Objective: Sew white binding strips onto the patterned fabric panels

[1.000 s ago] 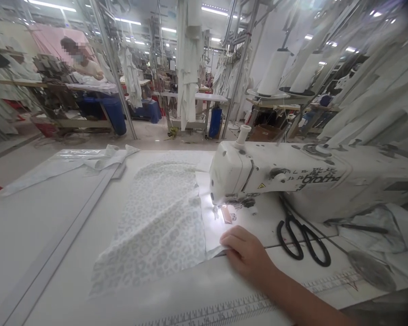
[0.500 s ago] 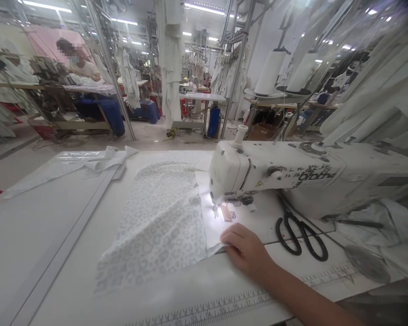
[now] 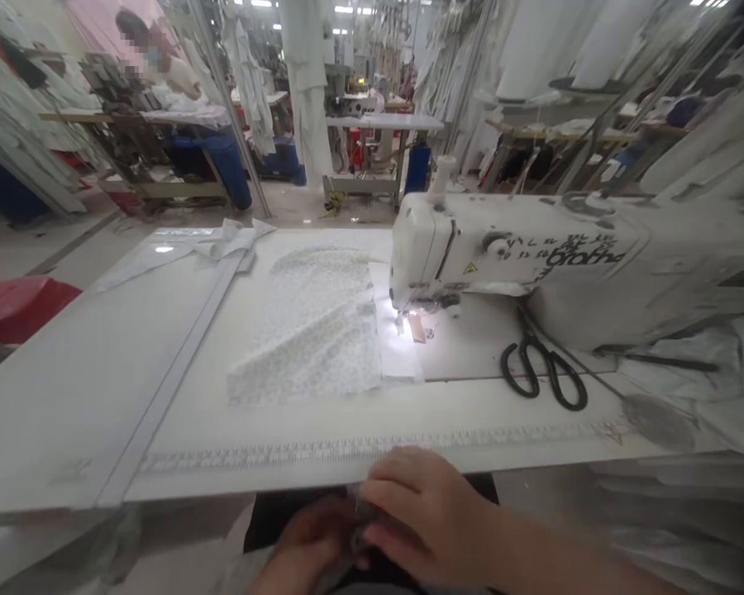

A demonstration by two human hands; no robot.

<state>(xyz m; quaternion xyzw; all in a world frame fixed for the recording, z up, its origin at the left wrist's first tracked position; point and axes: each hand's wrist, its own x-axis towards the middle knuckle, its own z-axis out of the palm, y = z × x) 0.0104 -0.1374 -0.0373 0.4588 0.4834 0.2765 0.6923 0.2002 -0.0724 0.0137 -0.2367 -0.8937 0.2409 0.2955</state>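
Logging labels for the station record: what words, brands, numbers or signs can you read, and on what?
"brothe", its end blurred: brand lettering on the sewing machine.
Yellow triangle sign on the machine's head: symbol too small to read.
Dark marks above and left of the brand: too blurred to read reliably.
Ruler scale along the table's near edge: numbers too blurred to read.

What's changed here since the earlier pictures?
Your right hand has come off the plain white fabric piece and drawn back toward you, to the front edge of the white table. Your left hand has come into view beside it; anything held is blurred. The grey-spotted white fabric, white sewing machine and black-handled scissors stayed put.
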